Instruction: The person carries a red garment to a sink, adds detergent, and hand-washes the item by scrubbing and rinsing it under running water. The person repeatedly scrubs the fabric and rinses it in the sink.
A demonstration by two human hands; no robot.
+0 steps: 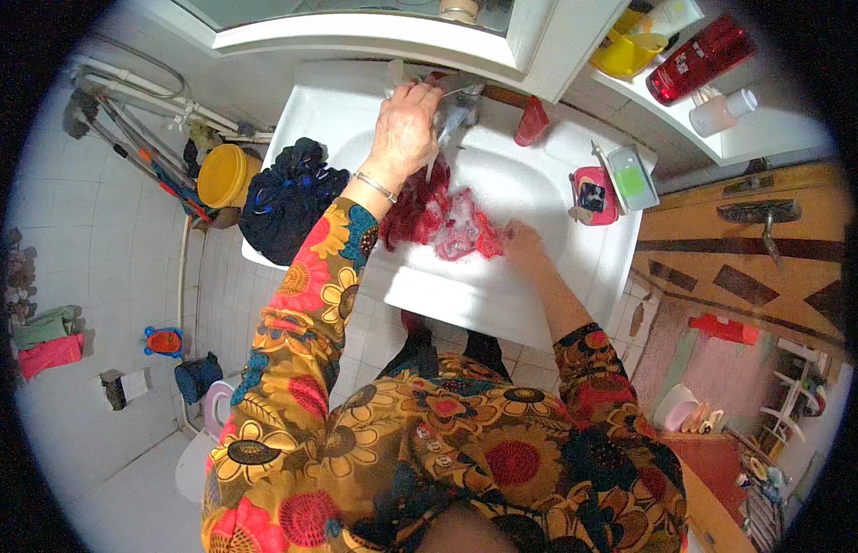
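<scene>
Over the metal faucet (460, 114) at the back of the white washbasin (470, 307), my left hand (404, 128) curls its fingers on the handle, which they mostly hide. What looks like a thin stream of water drops below the spout. Wet red cloth (418, 214) lies in the basin under it, with white suds (460, 231) on its right part. My right hand (524, 245) is at the right end of this cloth and grips its edge; the fingertips are partly hidden and blurred.
Dark bunched clothing (290, 200) sits on the basin's left side, near a yellow bucket (225, 176). A green soap bar in a dish (629, 178) and a pink item (595, 197) stand on the right rim. Bottles (702, 59) fill a shelf; a wooden door (747, 242) is at right.
</scene>
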